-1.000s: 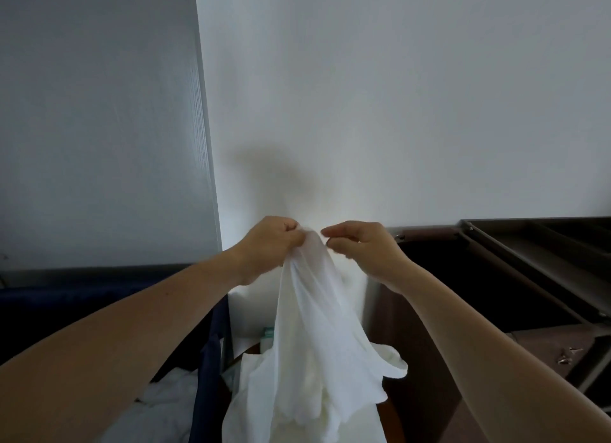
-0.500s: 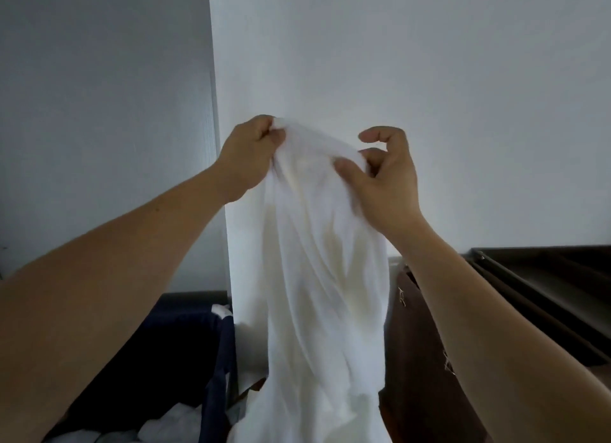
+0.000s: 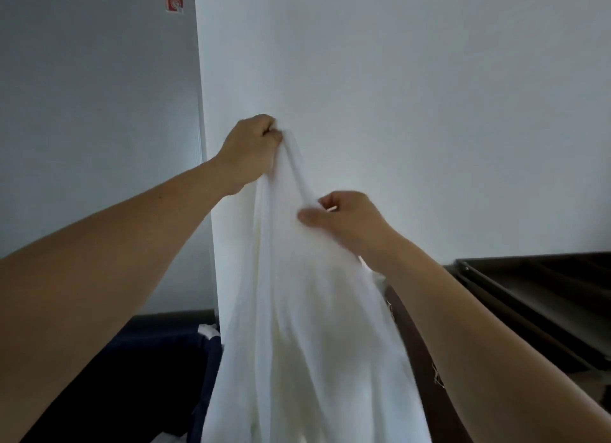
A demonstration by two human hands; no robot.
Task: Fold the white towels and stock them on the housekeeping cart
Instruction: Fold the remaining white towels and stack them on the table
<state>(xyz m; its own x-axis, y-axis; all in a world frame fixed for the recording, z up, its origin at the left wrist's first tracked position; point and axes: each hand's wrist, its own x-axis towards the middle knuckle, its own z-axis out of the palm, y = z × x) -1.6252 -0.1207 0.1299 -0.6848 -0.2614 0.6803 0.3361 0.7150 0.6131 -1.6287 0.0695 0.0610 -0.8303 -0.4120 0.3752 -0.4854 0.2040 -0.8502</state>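
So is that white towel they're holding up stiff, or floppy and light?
Probably floppy: the white towel hangs in long loose folds below the left hand gripping its top. Likely light too: the right hand holds an edge with just a pinch.

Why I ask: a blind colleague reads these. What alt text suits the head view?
Two hands hold a white towel up before a pale wall: left hand gripping its top, right hand pinching lower down. A navy bin stands lower left, a dark cart right.
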